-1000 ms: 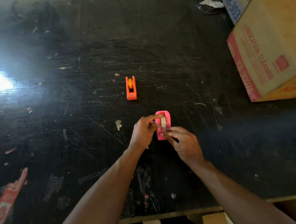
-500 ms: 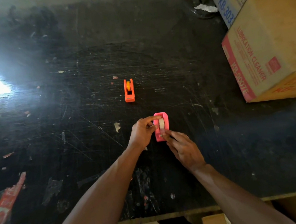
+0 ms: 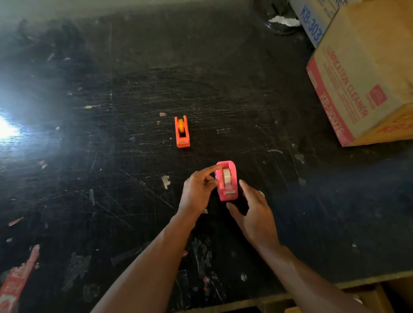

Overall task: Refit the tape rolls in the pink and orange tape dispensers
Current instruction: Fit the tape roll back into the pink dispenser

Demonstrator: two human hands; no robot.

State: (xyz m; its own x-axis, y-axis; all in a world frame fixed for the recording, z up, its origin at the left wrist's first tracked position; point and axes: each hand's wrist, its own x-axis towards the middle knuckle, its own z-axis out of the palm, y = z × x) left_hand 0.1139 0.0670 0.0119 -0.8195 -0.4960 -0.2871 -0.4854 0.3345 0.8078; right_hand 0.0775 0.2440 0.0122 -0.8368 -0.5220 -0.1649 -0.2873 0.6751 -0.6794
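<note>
Pink tape dispenser (image 3: 226, 181) stands on the black bench (image 3: 130, 214), near you, white tape roll (image 3: 226, 175) seated in its cradle. Your left hand (image 3: 198, 190) pinches the dispenser's left wall, forefinger on the rim. Your right hand (image 3: 254, 215) hovers open just beside it, holding nothing. Steady the body, then check the roll sits level and the tape end reaches the cutter. Orange tape dispenser (image 3: 182, 132) waits farther back, path clear. Cardboard boxes (image 3: 373, 69) sit well right.
</note>
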